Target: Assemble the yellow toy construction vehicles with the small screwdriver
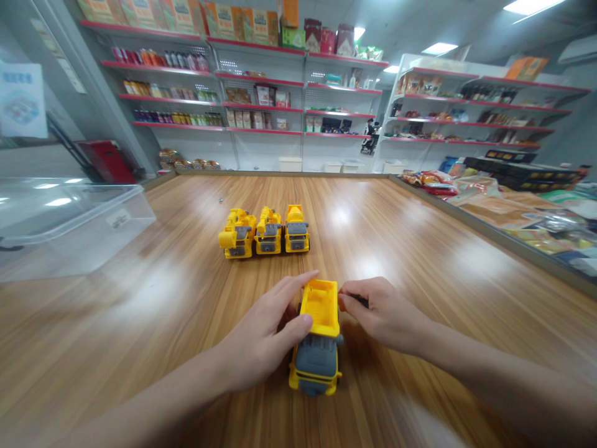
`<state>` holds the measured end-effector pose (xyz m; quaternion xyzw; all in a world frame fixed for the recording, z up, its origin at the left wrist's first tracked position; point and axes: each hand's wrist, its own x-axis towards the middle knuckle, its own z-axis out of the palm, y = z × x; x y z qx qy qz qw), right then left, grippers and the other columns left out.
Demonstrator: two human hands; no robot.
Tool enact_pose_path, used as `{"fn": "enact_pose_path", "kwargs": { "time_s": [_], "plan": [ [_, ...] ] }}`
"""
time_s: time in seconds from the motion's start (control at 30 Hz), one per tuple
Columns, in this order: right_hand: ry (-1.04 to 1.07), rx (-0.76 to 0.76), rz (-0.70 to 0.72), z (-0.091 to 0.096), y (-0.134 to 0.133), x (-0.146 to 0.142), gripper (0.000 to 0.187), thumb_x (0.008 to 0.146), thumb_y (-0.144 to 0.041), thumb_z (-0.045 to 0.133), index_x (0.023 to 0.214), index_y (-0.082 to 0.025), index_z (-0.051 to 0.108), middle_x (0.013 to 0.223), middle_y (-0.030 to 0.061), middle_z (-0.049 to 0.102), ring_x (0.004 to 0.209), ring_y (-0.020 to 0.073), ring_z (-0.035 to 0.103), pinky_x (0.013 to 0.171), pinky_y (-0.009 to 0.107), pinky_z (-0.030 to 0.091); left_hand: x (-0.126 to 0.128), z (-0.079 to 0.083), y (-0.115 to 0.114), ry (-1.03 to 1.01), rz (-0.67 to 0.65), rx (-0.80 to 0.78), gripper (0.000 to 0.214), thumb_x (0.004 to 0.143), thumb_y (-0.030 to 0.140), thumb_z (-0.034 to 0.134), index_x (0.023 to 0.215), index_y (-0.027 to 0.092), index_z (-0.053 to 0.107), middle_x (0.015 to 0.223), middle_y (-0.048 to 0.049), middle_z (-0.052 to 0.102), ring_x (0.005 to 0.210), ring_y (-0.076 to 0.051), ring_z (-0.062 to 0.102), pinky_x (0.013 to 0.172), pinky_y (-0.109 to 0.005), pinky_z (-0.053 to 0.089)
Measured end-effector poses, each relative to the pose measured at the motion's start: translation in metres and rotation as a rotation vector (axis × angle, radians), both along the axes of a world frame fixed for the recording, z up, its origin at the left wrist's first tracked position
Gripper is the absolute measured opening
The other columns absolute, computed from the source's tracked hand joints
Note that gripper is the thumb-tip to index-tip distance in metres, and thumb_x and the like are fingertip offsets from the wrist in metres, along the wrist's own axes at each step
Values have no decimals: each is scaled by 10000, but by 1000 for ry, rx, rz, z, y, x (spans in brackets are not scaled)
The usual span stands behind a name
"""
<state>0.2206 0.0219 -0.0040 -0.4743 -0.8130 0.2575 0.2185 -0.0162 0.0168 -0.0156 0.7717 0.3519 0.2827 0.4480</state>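
Observation:
A yellow toy dump truck [319, 336] with a grey cab stands on the wooden table [420, 249], cab toward me. My left hand [265, 330] wraps its left side, thumb on the bed's edge and fingers stretched along it. My right hand [380, 311] pinches the truck's right side near a rear wheel. Farther back, three yellow toy construction trucks [264, 232] stand side by side in a row, touching each other.
A clear plastic bin [65, 218] sits at the table's left edge. Packaged goods [504, 205] lie in a display along the right edge. Shop shelves [261, 93] with boxes and bottles line the back wall.

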Motion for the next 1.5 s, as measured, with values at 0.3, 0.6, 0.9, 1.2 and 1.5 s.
{"fn": "enact_pose_path", "kwargs": {
  "time_s": [0.3, 0.6, 0.9, 1.2, 1.5],
  "plan": [
    [196, -397, -40, -1, 2, -3, 291, 905, -299, 415, 702, -158, 569, 521, -45, 430, 450, 90, 357, 438, 233, 274, 0, 3, 2, -20, -21, 95, 481, 965, 392, 433, 1431, 272, 423, 1443, -41, 496, 1302, -263, 459, 1099, -443, 328],
    [-76, 197, 72, 3, -5, 0, 211, 869, -146, 491, 668, -152, 554, 601, -27, 507, 541, 81, 423, 531, 245, 285, -1, 1, 2, -32, -33, 38, 492, 975, 414, 417, 1453, 307, 385, 1473, 3, 476, 1333, -242, 442, 1134, -422, 300],
    [76, -182, -36, 4, -7, -3, 279, 885, -217, 456, 626, -158, 542, 543, -34, 470, 496, 78, 413, 477, 224, 288, -1, 4, 1, -10, -45, 10, 505, 977, 377, 388, 1472, 276, 362, 1477, -7, 474, 1347, -247, 432, 1143, -430, 286],
    [555, -912, -189, 5, -4, -3, 206, 840, -287, 531, 708, -136, 576, 533, -52, 473, 360, 23, 306, 330, 155, 140, -2, 5, 2, -22, -63, 20, 509, 979, 377, 376, 1477, 271, 356, 1476, -30, 474, 1338, -271, 435, 1132, -467, 286],
    [415, -719, -178, 1, 1, -3, 330, 877, -382, 493, 693, -134, 608, 493, -31, 494, 371, 55, 380, 342, 174, 221, -3, -3, 13, -238, -22, -172, 524, 946, 315, 468, 1457, 278, 357, 1316, -61, 598, 1162, -265, 569, 984, -437, 440]
  ]
}}
